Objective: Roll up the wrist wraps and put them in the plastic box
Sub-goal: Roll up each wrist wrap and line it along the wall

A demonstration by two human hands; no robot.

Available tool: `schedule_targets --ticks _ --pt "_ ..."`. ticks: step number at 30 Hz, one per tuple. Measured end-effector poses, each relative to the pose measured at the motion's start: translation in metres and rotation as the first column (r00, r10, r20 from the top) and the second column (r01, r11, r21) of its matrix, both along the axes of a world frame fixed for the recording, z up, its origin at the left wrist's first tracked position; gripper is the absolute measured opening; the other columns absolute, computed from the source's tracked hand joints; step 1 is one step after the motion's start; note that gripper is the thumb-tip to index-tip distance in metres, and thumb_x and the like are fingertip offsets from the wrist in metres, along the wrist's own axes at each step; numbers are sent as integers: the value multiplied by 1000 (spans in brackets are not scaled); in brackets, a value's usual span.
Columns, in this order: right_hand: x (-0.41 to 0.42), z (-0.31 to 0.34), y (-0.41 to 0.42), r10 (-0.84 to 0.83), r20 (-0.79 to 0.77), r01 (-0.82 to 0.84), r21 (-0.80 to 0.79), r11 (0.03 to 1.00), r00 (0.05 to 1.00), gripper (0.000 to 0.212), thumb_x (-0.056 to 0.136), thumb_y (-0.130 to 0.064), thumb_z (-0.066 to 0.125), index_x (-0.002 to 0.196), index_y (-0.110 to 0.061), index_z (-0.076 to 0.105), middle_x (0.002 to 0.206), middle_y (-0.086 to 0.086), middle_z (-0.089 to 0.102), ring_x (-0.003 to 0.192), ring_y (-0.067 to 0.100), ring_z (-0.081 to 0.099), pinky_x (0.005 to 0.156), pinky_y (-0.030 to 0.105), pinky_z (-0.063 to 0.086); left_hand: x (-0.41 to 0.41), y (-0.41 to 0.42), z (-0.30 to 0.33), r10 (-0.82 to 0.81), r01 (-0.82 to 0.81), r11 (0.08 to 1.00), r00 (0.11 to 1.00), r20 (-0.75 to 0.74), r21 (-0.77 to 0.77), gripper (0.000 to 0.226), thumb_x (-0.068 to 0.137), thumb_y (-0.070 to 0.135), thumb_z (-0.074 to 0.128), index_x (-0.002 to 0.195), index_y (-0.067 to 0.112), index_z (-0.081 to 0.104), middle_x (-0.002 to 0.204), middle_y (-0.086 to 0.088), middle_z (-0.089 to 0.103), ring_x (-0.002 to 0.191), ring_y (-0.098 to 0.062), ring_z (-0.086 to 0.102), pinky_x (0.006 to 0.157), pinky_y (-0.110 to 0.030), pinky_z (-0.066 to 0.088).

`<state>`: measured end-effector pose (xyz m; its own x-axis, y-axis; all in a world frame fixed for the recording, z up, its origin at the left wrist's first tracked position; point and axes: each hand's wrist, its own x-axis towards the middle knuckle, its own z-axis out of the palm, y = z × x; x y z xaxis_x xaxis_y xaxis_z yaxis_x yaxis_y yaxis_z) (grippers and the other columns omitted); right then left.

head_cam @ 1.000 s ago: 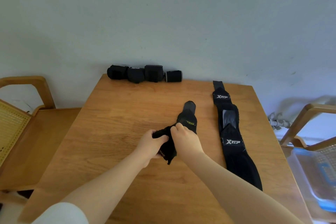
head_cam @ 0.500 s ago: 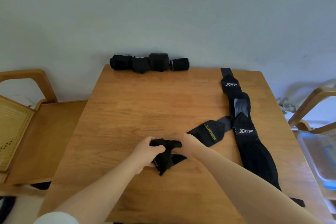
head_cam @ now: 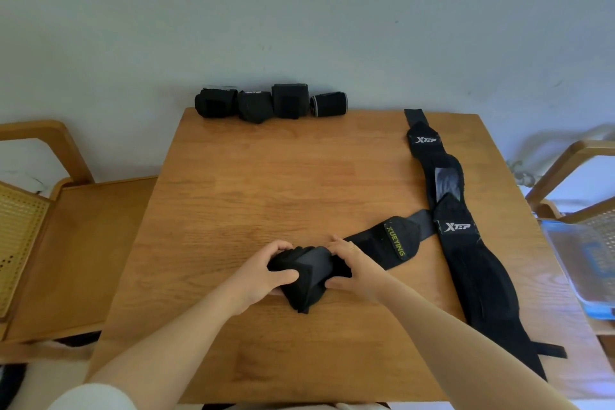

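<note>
A black wrist wrap (head_cam: 389, 241) with green lettering lies across the wooden table (head_cam: 283, 176), its near end wound into a small roll. My left hand (head_cam: 263, 273) grips the roll's left side and my right hand (head_cam: 354, 265) grips its right side. The wrap's free tail runs right to a long black XTEP wrap (head_cam: 466, 243) lying flat along the table's right side. Several rolled black wraps (head_cam: 269, 101) stand in a row at the table's far edge by the wall. The clear plastic box (head_cam: 585, 260) with blue clips sits on a chair to the right.
A wooden chair (head_cam: 50, 243) with a cane back stands left of the table. Another wooden chair (head_cam: 565, 170) on the right carries the box. A pale wall rises right behind the table's far edge.
The wrap's free end swung from pointing away to pointing right, onto the XTEP wrap. Both hands drew the roll nearer and turned it further, so the roll is thicker.
</note>
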<state>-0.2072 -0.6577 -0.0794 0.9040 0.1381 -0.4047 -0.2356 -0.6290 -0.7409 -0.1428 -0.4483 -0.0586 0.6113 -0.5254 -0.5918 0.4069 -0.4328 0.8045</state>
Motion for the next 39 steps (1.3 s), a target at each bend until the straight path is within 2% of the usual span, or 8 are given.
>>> schedule_targets --ticks 9,13,17,25,30,33,36,39 --pt "0 0 4 -80 -20 81 64 995 997 28 88 -19 66 99 -40 50 124 -29 39 134 -6 10 120 34 10 0 9 -11 121 -126 992 985 -119 -32 33 87 12 65 116 22 53 118 -5 56 103 -21 61 80 -38 58" --pt "1 6 17 -206 -68 205 -20 979 976 27 89 -34 64 114 -24 59 138 -9 43 141 9 22 112 32 25 9 6 -9 70 -67 996 996 -58 62 33 87 18 66 115 27 50 115 3 53 100 -16 59 70 -29 58" --pt "5 13 59 -354 71 351 -407 843 933 39 90 -32 62 126 -17 55 125 1 47 120 22 40 93 33 41 10 1 -8 83 -77 991 995 -61 106 34 86 20 68 115 26 49 110 2 53 95 -15 59 67 -29 58" --pt "1 18 88 -566 -5 513 -415 751 824 15 97 -16 50 110 -9 49 84 4 52 72 22 52 59 31 43 12 -4 -7 29 -21 988 998 -53 153 36 86 24 68 116 23 48 106 0 57 94 -18 61 72 -33 59" --pt "5 36 84 -593 -183 532 -296 794 784 29 99 -25 49 122 -8 48 107 9 57 80 18 54 67 28 44 13 -6 -5 30 -18 989 996 -85 145 35 86 22 68 115 19 49 111 -5 58 95 -20 61 70 -33 58" --pt "-2 45 77 -552 -352 582 -26 813 756 31 99 -27 49 126 -11 50 121 6 56 107 20 54 92 33 43 20 1 -3 -30 43 996 988 -154 80 33 86 19 68 114 19 52 113 -6 60 98 -20 62 71 -32 58" --pt "-10 46 65 -534 -528 723 256 642 661 51 95 -25 56 142 -14 40 142 1 45 134 20 39 112 38 24 27 12 -4 -132 133 991 976 -175 -5 41 85 15 69 121 22 51 119 -5 58 103 -20 63 80 -34 57" --pt "-5 43 66 -593 -496 742 172 648 634 58 92 -26 60 144 -14 37 144 4 44 134 22 40 114 40 24 31 19 -4 -192 183 981 964 -184 -68 40 85 9 67 120 22 52 121 -7 57 103 -21 64 84 -36 56"
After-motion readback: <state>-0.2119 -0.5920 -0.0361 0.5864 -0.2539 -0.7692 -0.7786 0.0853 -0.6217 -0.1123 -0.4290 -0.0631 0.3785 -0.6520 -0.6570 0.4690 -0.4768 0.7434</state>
